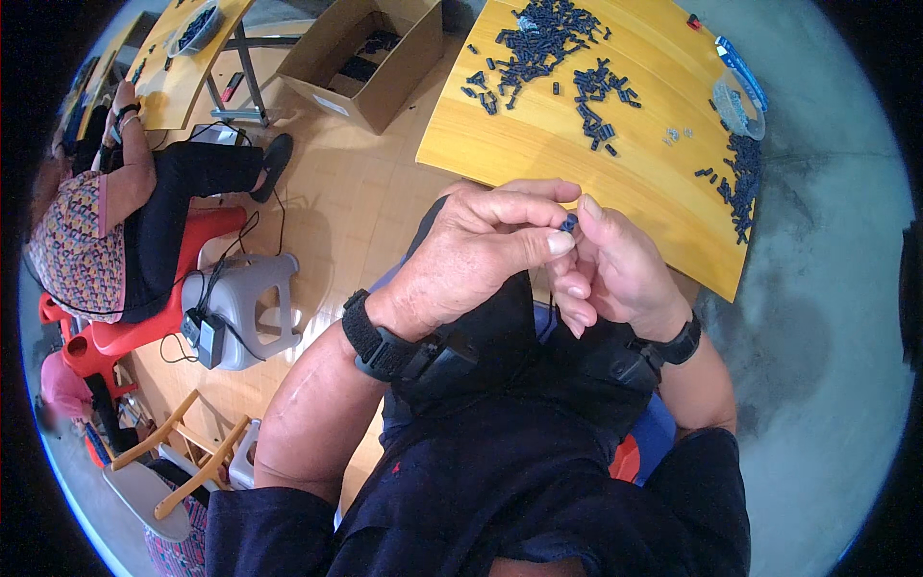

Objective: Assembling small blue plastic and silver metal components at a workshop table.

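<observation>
In front of my body, above my lap, both hands meet around a small dark blue-black plastic piece [568, 223]. My left hand [471, 236] pinches it between thumb and forefinger. Closing in from the other side is my right hand [625, 264], its thumb against the piece and its other fingers curled below. Most of the piece is covered by fingertips, so its full shape is hidden. Just beyond my hands stands a yellow wooden table [500, 144], with a large loose pile of small black cylindrical parts [543, 43] and a smaller cluster [601, 91] on it.
Along the table's right edge lie more black parts [742, 183], a clear plastic tub [738, 113] and a blue-and-white box [740, 72]. An open cardboard box [370, 72] sits on the floor. Leftward are a grey stool [240, 308] with cables and a seated person [87, 231] at another table.
</observation>
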Demonstrator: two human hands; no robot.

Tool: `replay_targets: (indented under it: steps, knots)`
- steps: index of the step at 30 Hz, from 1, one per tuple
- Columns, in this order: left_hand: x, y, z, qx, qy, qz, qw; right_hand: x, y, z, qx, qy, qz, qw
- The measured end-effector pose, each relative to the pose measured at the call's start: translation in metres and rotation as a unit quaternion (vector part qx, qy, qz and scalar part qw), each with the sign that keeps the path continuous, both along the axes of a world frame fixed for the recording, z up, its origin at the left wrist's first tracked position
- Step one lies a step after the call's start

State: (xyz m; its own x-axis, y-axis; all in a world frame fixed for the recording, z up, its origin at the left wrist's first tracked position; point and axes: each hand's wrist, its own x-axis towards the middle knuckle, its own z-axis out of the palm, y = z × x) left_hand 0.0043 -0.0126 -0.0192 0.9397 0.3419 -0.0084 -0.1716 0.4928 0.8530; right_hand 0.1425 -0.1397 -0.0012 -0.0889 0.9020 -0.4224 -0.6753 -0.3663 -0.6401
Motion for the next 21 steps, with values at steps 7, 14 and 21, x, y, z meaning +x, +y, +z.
replay_targets:
  steps: [7, 14, 21]
  knots:
    - [0.002, 0.000, 0.006, -0.008, 0.027, -0.030, 0.999, -0.009, 0.003, 0.009, -0.022, 0.007, -0.028, 0.999]
    - [0.001, 0.001, 0.010, 0.007, 0.050, -0.029, 0.998, -0.010, 0.005, 0.010, -0.053, -0.010, -0.005, 0.999]
    - [0.001, 0.002, 0.018, 0.007, 0.095, -0.008, 0.995, -0.018, 0.005, -0.003, -0.050, 0.119, -0.034, 0.991]
